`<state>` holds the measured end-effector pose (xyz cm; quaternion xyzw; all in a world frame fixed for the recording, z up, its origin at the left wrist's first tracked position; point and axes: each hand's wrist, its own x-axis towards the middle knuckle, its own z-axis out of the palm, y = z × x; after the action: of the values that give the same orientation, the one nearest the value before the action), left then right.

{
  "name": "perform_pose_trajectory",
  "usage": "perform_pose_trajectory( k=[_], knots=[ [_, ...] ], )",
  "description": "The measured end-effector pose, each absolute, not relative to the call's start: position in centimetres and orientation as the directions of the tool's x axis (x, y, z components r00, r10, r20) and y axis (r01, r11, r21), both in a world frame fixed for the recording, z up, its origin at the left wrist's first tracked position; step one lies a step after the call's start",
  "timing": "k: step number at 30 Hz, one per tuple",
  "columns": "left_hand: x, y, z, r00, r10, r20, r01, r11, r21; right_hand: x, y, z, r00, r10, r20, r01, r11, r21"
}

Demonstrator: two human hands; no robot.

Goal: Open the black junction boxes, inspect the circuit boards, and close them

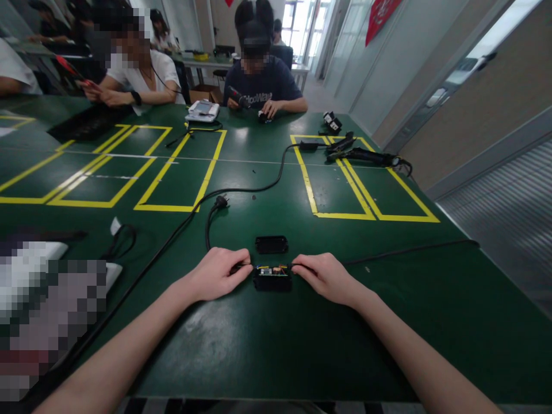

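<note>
On my feed, my left grip (222, 275) pinches a black power cord (209, 227), my right grip (326, 276) a black cable (405, 251); an open case (272, 284) between them holds a circuit board (271, 272).

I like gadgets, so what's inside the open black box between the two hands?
Inside the black box is a small circuit board with thin coloured wires. Whatever lies under the board can't be seen, because the board covers it.

Pale wall (401, 63); bright far windows (294, 26)
</note>
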<state>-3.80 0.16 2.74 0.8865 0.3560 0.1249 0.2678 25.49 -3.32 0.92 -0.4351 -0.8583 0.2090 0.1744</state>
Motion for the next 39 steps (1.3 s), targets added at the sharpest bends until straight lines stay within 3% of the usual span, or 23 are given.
perform_pose_trajectory(
  k=[11, 19, 25, 39],
  knots=[
    [-4.1, 0.4, 2.1, 0.701, 0.704, 0.113, 0.538, -0.627, 0.563, 25.4, -3.3, 0.5, -0.557, 0.817, 0.152, 0.624, 0.532, -0.572],
    [-3.9, 0.3, 1.9, 0.718, 0.651, 0.246, 0.479, -0.718, 0.505, 25.2, -3.2, 0.7, -0.579, 0.785, 0.223, 0.612, 0.598, -0.517],
    [-3.9, 0.4, 1.5, 0.719, 0.649, 0.248, 0.459, -0.712, 0.531, 24.9, -3.2, 0.6, -0.559, 0.794, 0.239, 0.63, 0.594, -0.5],
    [-3.8, 0.4, 1.4, 0.682, 0.713, 0.161, 0.49, -0.61, 0.623, 24.5, -3.2, 0.2, -0.471, 0.845, 0.254, 0.587, 0.515, -0.625]
  ],
)
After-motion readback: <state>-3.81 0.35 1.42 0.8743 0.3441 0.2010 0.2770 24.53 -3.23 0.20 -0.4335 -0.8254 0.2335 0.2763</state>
